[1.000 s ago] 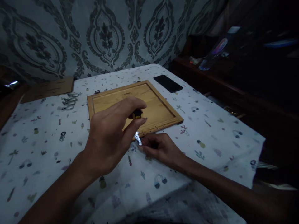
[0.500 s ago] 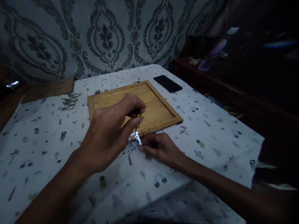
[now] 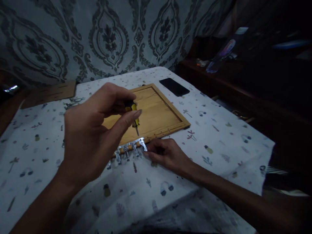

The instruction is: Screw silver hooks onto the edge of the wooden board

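Observation:
My left hand [image 3: 97, 126] is closed around a short screwdriver [image 3: 134, 113] with a yellow and black handle. The screwdriver's tip points down, a little above the board's near edge. Flat on the table lies a framed wooden board [image 3: 148, 107], partly covered by my left hand. Along its near edge several small silver metal hooks stick out in a row. My right hand [image 3: 165, 151] has its fingers curled, with thumb and fingertip at the outer end of the rightmost metal hook [image 3: 143, 144].
A black phone [image 3: 174, 86] lies beyond the board on the patterned tablecloth [image 3: 195, 162]. Cardboard [image 3: 51, 92] and some loose metal pieces [image 3: 71, 103] are at the far left. On a dark ledge at the right leans a plastic bottle [image 3: 225, 52].
My left hand has risen and moved left, lifting the screwdriver off the rightmost metal hook. More hooks show now. My right hand has stayed in place.

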Demonstrator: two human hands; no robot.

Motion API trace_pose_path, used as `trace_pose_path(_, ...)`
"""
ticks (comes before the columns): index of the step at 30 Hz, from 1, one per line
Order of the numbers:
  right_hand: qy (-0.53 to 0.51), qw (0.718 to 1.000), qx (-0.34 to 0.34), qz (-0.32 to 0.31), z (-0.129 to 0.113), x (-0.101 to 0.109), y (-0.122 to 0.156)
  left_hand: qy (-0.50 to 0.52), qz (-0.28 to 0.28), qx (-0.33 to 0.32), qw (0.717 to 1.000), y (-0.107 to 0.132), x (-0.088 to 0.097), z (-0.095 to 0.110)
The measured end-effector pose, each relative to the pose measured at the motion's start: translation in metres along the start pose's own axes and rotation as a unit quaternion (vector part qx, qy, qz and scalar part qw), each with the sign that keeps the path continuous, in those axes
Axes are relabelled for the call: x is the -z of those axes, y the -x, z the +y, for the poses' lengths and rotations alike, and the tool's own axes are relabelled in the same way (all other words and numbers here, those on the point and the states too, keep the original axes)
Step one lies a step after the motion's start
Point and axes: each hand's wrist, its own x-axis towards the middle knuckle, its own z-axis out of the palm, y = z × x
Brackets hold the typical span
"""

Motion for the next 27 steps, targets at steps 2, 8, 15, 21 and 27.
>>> trace_pose_path(2, 0.003, 1.000, 0.003, 0.000, 0.000, 0.000, 0.000, -0.014, 0.001, -0.002, 1.000, 0.000, 0.001, 0.001)
trace_pose_path(8, -0.012, 1.000, 0.002, -0.004, -0.001, 0.000, 0.000, 0.000, -0.037, -0.002, 0.999, 0.004, -0.009, -0.004)
trace_pose_path(15, -0.017, 1.000, -0.011, 0.004, -0.003, 0.000, 0.001, -0.023, -0.033, -0.022, 0.999, 0.006, -0.015, -0.006)
trace_pose_path(21, -0.017, 1.000, -0.016, 0.001, -0.003, 0.001, 0.001, -0.038, -0.026, -0.026, 0.999, 0.007, -0.018, -0.007)
trace_pose_path(27, -0.026, 0.999, -0.017, -0.005, -0.003, 0.001, 0.000, -0.035, -0.020, -0.027, 0.999, 0.008, -0.020, -0.008)
